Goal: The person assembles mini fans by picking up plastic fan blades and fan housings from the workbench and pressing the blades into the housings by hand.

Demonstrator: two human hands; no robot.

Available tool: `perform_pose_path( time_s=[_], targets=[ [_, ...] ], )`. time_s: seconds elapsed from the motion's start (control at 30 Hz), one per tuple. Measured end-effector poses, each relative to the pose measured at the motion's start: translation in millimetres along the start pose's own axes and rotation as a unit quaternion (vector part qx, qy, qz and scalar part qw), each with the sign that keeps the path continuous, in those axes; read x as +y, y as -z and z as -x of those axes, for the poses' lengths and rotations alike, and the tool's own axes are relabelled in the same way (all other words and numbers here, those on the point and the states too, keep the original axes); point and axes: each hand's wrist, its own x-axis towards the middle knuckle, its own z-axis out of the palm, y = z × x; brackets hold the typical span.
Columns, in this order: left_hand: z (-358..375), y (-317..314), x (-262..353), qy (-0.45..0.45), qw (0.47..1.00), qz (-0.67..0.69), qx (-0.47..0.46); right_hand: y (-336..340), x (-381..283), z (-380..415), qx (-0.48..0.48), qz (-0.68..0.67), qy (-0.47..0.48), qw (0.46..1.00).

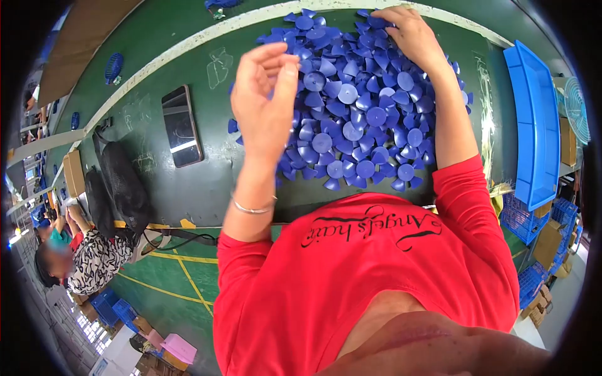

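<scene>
Fingers (268,51) curl loosely, seemingly empty, on the left hand (263,103); right hand (411,36) meets blue propellers (348,94), grip unclear; picking seems underway, needing a pinch.

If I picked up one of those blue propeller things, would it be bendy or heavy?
A blue propeller piece is probably light, since its blades look thin. It's likely stiff, as the blades stand out in flared shapes. Smooth, shiny surfaces suggest it might be slippery.

Green floor (204,329) (yellow-lined), green worktable (216,135); bright light (17,235)
</scene>
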Motion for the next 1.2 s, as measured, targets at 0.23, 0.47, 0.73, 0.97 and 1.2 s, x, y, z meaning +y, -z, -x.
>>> perform_pose_path(
  time_s=[0.23, 0.47, 0.73, 0.97, 1.2],
  targets=[
    [-175.6, 67.3, -81.3, 0.073, 0.928, -0.364, 0.029, -1.9, -8.1, -11.7, -0.109, 0.022, -0.077, 0.991],
    [-240.6, 23.8, -82.2, 0.195, 0.766, -0.608, 0.075, -6.7, -10.8, -19.0, -0.110, 0.015, -0.127, 0.986],
    [-256.7, 11.7, -85.5, 0.145, 0.736, -0.653, 0.100, -1.7, -9.1, -21.1, -0.067, 0.048, -0.134, 0.987],
    [-156.2, 18.8, -24.5, -0.107, 0.885, -0.443, 0.096, 60.7, -84.1, -42.7, 0.102, -0.099, -0.107, 0.984],
    [-44.9, 5.1, -19.3, 0.009, 0.996, 0.086, 0.011, 51.0, -146.3, -31.8, 0.178, -0.046, 0.079, 0.980]
  ],
)
